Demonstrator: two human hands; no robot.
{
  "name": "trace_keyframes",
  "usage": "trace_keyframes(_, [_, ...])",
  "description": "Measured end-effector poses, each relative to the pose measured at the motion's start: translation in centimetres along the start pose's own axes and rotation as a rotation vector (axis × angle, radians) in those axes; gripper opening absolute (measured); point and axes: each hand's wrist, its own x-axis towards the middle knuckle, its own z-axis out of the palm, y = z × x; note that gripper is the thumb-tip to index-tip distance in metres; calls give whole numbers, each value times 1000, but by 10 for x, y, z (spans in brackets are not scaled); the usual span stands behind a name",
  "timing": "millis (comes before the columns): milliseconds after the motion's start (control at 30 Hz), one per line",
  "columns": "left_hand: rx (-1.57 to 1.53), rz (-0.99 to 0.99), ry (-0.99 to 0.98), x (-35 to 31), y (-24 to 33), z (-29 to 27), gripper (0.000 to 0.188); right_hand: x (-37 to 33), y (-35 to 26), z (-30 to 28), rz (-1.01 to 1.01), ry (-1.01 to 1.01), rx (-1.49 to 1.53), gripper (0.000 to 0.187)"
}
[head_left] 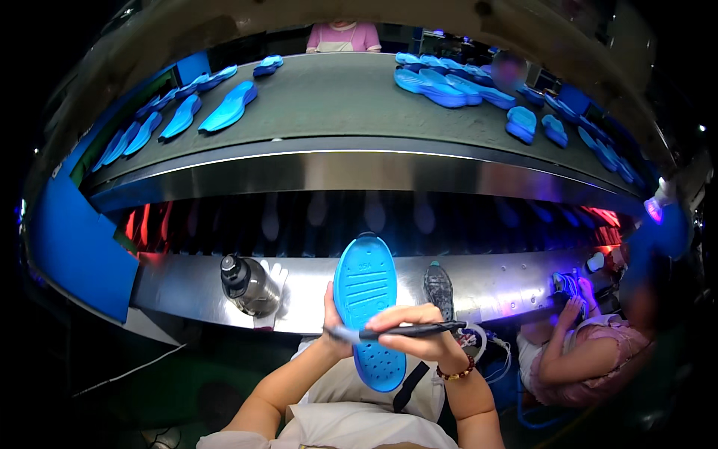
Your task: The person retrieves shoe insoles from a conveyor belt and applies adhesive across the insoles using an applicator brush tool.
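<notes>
**Blue shoe sole held upright while a black pen-like tool crosses it**

The left hand [330, 323] grasps a blue shoe sole [368, 310] by its left edge, fingers hidden behind it and thumb at the rim; the sole stands nearly upright, ribbed face toward the camera, directly in front of the person's chest. The right hand [416, 338] is closed around a slim black tool [407, 330], held level, its pale tip lying over the lower half of the sole. A beaded bracelet [455, 372] sits on the right wrist. Beyond the hands runs a metal ledge [187, 288]; on it, to the left, stands a dark metal bottle [248, 285] beside a white glove [275, 278], and to the right a dark sole [438, 289] lies flat. Farther off, a grey conveyor belt [329, 97] carries many blue soles [229, 106] in rows on both sides. At the near right another person in pink [580, 359] raises a hand toward the ledge. At the far side of the belt a second person in pink [343, 36] is partly visible.
</notes>
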Motion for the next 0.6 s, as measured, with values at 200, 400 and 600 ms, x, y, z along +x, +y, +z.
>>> trace_keyframes(200, [279,-83,-255,4,-8,-8,91,0,4,-11,152,359,85,16])
trace_keyframes(400, [224,51,48,1,-15,9,89,-19,-6,-9,148,283,336,17])
trace_keyframes(600, [268,89,10,8,-17,-5,89,-15,-4,-5,-27,165,-104,19])
